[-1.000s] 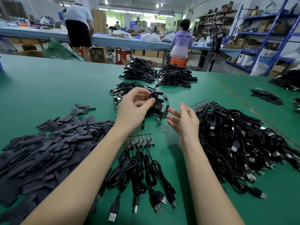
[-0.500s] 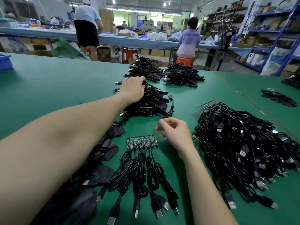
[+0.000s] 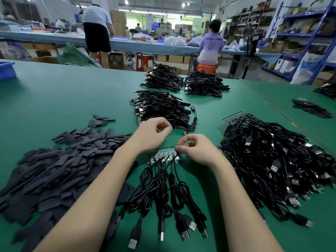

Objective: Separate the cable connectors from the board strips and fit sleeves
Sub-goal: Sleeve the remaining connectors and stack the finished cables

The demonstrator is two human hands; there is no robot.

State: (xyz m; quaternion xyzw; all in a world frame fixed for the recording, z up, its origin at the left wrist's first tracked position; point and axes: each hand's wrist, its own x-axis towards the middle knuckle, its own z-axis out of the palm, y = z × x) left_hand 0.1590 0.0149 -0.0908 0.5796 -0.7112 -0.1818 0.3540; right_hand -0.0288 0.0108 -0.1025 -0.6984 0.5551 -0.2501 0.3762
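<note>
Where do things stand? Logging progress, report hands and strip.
Right hand pinching board strip at its right end. Left hand curled above it, grip unclear. Cables attached to the strip. Nothing blocking.

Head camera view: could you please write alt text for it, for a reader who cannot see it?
Two bare hands work at a board strip with black USB cables attached, on a green table; the right hand pinches its right end, and the left hand hovers above. Black sleeves lie left, tangled cables right.
</note>
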